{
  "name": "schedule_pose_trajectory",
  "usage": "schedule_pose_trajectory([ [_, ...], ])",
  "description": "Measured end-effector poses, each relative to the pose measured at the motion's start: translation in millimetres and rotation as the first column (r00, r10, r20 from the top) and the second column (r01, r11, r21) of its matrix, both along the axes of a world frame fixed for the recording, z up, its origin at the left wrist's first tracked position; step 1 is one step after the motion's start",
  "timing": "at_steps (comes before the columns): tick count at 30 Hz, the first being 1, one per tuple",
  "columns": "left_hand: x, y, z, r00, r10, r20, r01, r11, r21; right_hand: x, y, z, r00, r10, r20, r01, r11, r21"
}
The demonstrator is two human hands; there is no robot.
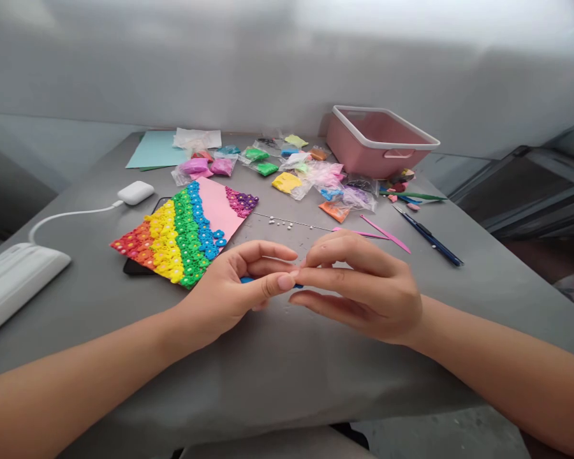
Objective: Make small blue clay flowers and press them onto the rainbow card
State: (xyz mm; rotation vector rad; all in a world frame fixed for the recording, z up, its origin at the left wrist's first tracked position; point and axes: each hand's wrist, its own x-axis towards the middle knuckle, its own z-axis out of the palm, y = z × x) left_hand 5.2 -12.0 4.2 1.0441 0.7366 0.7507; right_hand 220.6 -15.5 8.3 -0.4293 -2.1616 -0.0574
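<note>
My left hand (249, 277) and my right hand (358, 280) meet fingertip to fingertip above the front of the table. Blue clay (247, 280) peeks out behind the left thumb, mostly hidden by the fingers. A small bit of blue clay (298, 285) shows where the thumb and fingers of both hands press together; its shape is covered. Just beyond the left hand lies a pink card (215, 207) with rows of clay flowers (182, 223) in red, orange, yellow, green and blue. Purple flowers (249, 204) fill its far right corner.
Several bags of coloured clay (287, 183) lie at the back beside a pink basket (363, 150). Small white beads of clay (280, 223), pink tools (387, 234) and a dark blue pen-like tool (430, 237) are beyond my hands. A white power bank (23, 280) and earphone case (135, 192) sit left.
</note>
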Motion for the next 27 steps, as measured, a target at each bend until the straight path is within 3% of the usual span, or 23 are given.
schedule_pose_trajectory([
  [5, -0.5, 0.7, -2.9, 1.000, 0.020, 0.009, -0.020, 1.000, -0.009, -0.9, -0.5, 0.8, 1.000, -0.019, 0.001, 0.019, 1.000, 0.006],
  [12, 1.5, 0.4, -0.2, 0.998, -0.067, 0.018, 0.068, 0.996, -0.056, -1.5, -4.2, 5.9, 1.000, -0.024, -0.019, 0.024, 1.000, -0.020],
  [21, 0.6, -0.4, -1.0, 0.999, -0.049, -0.015, 0.048, 0.997, -0.063, -1.7, -3.5, 4.4, 1.000, -0.022, 0.014, 0.022, 1.000, -0.008],
  [27, 2.2, -0.7, 0.8, 0.996, -0.065, 0.058, 0.067, 0.997, -0.032, -0.8, -2.7, 3.3, 1.000, -0.008, -0.018, 0.008, 1.000, -0.021],
])
